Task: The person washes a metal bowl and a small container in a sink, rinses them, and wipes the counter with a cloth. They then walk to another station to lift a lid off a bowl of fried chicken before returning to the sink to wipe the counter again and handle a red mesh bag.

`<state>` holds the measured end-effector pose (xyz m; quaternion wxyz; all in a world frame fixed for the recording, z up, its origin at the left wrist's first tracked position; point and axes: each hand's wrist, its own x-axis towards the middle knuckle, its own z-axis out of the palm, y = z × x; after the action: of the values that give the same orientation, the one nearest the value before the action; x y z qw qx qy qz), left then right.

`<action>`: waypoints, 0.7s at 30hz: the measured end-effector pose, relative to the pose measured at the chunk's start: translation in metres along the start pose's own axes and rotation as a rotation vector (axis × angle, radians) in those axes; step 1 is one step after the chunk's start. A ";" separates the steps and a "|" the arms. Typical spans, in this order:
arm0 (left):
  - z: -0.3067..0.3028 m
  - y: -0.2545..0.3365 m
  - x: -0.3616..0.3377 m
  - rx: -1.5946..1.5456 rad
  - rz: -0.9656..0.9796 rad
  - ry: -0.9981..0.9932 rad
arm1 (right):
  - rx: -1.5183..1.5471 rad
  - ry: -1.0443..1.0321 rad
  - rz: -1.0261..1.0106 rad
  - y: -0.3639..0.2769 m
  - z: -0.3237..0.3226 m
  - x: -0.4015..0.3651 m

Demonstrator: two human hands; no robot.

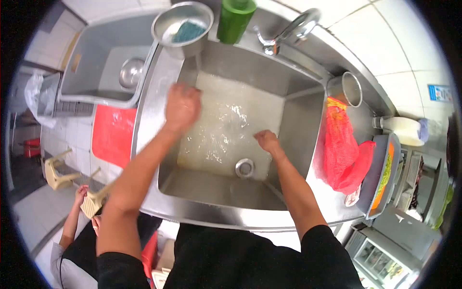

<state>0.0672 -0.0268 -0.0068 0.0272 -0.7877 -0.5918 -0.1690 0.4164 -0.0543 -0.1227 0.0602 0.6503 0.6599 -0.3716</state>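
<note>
A steel sink [226, 192] holds shallow, cloudy water [231, 125] with light glinting off its surface. My left hand [184, 108] hovers by the sink's left wall, knuckles up; its fingers are blurred and partly tucked from sight. Over the right part of the water is my right hand [267, 141], fingers curled together, with nothing visible in them. A round drain [245, 168] sits at the near end of the basin, apart from both hands.
A steel pot [166, 36] with a green scouring pad [188, 32], a green bottle [236, 21] and a faucet [281, 41] line the back. Red mesh bags [341, 149] lie right. A grey tub [103, 96] stands left, above a red board [114, 135]. Another person [79, 255] is lower left.
</note>
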 end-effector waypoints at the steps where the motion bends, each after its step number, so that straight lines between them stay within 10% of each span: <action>1: -0.008 0.026 0.022 -0.130 0.022 0.047 | 0.126 0.132 -0.011 -0.017 -0.016 0.007; 6: -0.017 0.092 0.162 -0.296 -0.017 0.192 | 1.032 0.493 -0.058 -0.145 -0.109 -0.010; 12: 0.036 0.074 0.197 -0.555 -0.361 -0.291 | 1.259 0.441 -0.182 -0.211 -0.160 -0.016; 15: 0.058 0.109 0.115 -2.119 -0.805 -0.331 | 1.170 0.203 0.055 -0.238 -0.187 -0.013; 19: 0.053 0.141 0.105 -2.155 -0.607 -0.845 | 1.196 0.042 -0.028 -0.249 -0.210 -0.043; 21: 0.025 0.153 0.129 -2.083 -0.529 -0.340 | 1.163 0.219 -0.134 -0.247 -0.224 -0.057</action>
<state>0.2480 0.0532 0.0325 -0.7735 -0.2847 -0.3048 -0.4771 0.2925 0.0563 0.1715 -0.3978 0.5681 0.3898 -0.6058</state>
